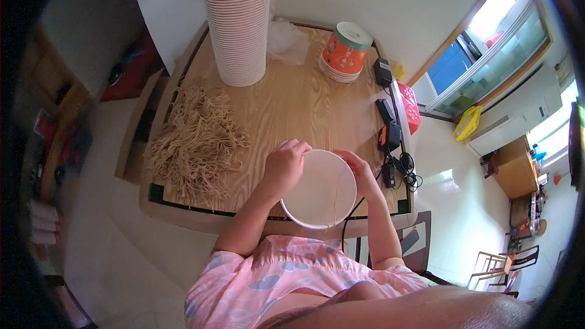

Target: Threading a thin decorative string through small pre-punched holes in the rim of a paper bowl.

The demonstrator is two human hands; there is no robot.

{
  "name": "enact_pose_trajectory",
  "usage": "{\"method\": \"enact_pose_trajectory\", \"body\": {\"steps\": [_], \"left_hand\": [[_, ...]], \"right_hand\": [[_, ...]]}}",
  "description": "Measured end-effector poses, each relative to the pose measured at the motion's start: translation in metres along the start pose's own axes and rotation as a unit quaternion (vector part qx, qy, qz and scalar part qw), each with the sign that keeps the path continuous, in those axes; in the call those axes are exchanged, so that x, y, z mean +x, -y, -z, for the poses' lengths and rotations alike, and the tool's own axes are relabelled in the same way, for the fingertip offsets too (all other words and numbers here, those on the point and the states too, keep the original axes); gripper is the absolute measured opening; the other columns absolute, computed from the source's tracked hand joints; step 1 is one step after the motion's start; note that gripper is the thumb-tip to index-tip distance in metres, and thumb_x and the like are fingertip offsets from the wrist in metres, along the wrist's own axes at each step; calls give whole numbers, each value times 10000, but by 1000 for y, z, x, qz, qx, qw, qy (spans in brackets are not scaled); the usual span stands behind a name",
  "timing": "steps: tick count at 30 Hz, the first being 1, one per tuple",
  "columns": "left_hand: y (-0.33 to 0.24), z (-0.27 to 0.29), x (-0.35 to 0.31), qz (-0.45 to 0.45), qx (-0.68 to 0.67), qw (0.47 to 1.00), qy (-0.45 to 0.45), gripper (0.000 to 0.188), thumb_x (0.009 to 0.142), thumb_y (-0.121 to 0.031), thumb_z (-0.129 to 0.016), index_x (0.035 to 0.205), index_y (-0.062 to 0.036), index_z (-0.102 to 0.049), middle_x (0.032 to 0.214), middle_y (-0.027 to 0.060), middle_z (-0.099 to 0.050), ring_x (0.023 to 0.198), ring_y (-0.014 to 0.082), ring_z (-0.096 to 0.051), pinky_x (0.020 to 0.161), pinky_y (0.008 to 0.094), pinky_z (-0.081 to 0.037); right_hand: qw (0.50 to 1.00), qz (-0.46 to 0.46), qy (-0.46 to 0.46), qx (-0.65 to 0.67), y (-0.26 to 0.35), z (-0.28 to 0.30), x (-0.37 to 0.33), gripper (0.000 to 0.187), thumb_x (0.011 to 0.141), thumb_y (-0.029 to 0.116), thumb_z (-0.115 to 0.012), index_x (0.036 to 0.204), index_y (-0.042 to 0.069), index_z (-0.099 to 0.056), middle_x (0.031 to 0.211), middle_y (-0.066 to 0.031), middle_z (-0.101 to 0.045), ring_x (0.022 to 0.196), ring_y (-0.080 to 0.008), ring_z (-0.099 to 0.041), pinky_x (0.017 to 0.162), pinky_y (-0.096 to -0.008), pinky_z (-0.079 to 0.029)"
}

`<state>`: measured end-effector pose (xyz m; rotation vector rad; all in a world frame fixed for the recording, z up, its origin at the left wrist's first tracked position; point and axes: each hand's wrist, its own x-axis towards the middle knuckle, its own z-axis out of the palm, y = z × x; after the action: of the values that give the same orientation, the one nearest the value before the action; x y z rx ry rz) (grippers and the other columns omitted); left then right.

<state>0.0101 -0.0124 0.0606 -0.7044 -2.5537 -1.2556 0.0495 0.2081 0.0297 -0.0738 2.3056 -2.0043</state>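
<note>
Two hands (286,164) (359,170) on bucket (317,192); printed tubs (344,56)

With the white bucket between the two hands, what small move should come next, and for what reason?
Probably the right hand should gently draw the thin string straight, with the left hand steadying the white bucket: the string looks loose, running along the right part of the bucket's opening, near the right hand, and the left hand is at the rim.

head view | wide fisheye | faces down | near table (300,106)
</note>
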Motion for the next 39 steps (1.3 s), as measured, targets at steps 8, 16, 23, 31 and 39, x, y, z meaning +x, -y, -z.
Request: {"method": "enact_pose_trajectory", "body": {"steps": [8,16,23,31,39], "left_hand": [[-2,1,-4,6,-9,1000,6,147,749,-20,-604,892,-51,-615,826,109,-590,818,295,-587,699,398,-470],[-43,14,-19,-122,-209,970,2,190,740,-165,-711,855,-36,-631,849,100,-615,815,279,-578,762,385,-462],[-41,9,-42,-115,-168,977,69,186,703,-136,-727,870,-81,-666,871,94,-617,820,250,-582,787,367,-453],[-52,23,-83,-133,-78,988,-25,299,729,-156,-702,1005,-88,-612,1021,75,-578,961,277,-531,850,393,-399],[60,21,-171,9,109,988,-105,510,774,-118,-639,1242,-58,-447,1257,159,-451,1163,345,-428,972,453,-345]], "right_hand": [[985,135,-109,-7,46,-8,7,135,901,-3,-478,975,-26,-588,832,-82,-635,772,-138,-607,714,-265,-488],[946,264,-72,-173,94,-38,-22,243,818,-81,-509,1021,-9,-624,976,-126,-648,922,-221,-628,775,-282,-492],[966,235,-39,-100,97,-47,-33,260,844,-70,-482,1057,-9,-618,1019,-137,-637,970,-219,-607,839,-293,-463],[979,135,-105,-107,81,-42,-42,196,828,-88,-516,974,-27,-632,932,-94,-656,893,-163,-616,829,-282,-475],[923,189,-75,-326,70,-37,-57,182,787,-30,-584,950,25,-644,985,-128,-642,944,-246,-606,954,-363,-383]]}}
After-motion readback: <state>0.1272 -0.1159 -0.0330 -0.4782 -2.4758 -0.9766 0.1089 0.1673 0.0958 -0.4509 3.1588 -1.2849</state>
